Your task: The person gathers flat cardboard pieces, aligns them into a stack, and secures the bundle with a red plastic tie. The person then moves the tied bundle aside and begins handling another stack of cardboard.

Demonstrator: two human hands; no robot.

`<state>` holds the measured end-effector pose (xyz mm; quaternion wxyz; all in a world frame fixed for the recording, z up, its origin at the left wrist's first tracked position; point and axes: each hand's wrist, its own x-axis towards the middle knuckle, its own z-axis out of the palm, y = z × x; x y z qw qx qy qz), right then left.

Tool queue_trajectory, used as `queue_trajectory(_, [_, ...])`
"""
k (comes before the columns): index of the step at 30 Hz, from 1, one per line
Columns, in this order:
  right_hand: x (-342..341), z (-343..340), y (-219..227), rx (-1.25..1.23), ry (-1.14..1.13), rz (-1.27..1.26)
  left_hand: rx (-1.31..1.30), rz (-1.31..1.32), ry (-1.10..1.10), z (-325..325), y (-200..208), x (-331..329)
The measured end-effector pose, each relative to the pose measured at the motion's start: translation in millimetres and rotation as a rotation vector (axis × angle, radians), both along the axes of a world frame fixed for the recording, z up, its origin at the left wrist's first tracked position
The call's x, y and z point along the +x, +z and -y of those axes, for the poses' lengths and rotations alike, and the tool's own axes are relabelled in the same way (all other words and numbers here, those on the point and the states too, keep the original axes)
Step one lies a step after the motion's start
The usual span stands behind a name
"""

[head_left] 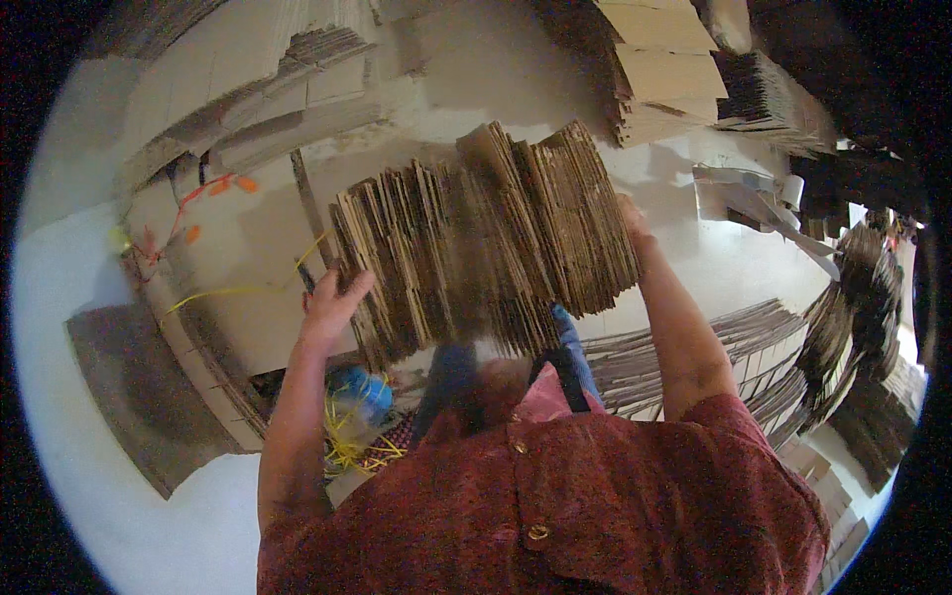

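A long stack of flat cardboard pieces [476, 238], standing on edge side by side, spans the space between my two hands in front of my body. My left hand [335, 305] presses against its left end, thumb raised over the near corner. At the other end, my right hand [635, 223] grips the outermost sheets; its fingers are mostly hidden behind the stack. Several sheets toward the right stand higher than those in the middle, and the middle part is blurred.
A yellow strap [223, 292] and orange-red cord [193, 193] lie on cardboard at the left. A blue bundle [359, 395] with tangled yellow strips sits by my legs. More cardboard stacks [669, 59] stand far right, with flat piles [694, 347] near right.
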<state>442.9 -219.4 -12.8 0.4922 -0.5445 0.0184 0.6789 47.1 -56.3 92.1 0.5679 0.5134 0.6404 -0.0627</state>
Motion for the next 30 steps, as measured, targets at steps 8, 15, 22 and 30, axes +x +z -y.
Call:
queue_trajectory(8, [-16,-11,47,-0.054,0.140,0.103,-0.202,0.246,0.549,43,-57,-12])
queue_trajectory(15, [-20,-2,32,0.055,0.057,0.077,-0.187,0.647,0.562,44,-43,11])
queue_trajectory(22, [-6,15,74,0.114,0.158,0.141,-0.143,0.939,0.637,77,-39,1])
queue_trajectory(30, [-83,-28,123,0.233,0.189,0.162,0.092,0.615,0.825,77,8,-91])
